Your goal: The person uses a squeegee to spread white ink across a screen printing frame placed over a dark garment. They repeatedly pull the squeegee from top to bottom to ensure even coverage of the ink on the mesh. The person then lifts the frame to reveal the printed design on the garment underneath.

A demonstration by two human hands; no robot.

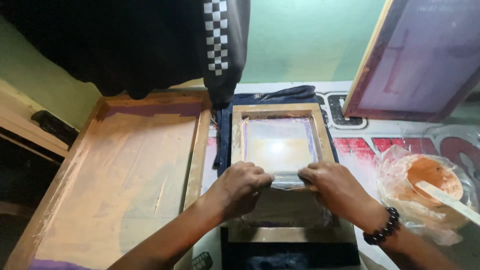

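Both the left hand (239, 186) and the right hand (332, 187) pinch a clear squeegee blade (286, 180) mid-stroke across the small wooden-framed printing screen (280, 145), which lies on dark blue fabric (290, 94); judging by this, an even pull toward the body follows.

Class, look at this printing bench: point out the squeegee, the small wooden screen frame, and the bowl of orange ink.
squeegee (286, 180): head view, blade between both hands.
small wooden screen frame (236, 135): head view, left rail.
bowl of orange ink (434, 176): head view, ink surface.
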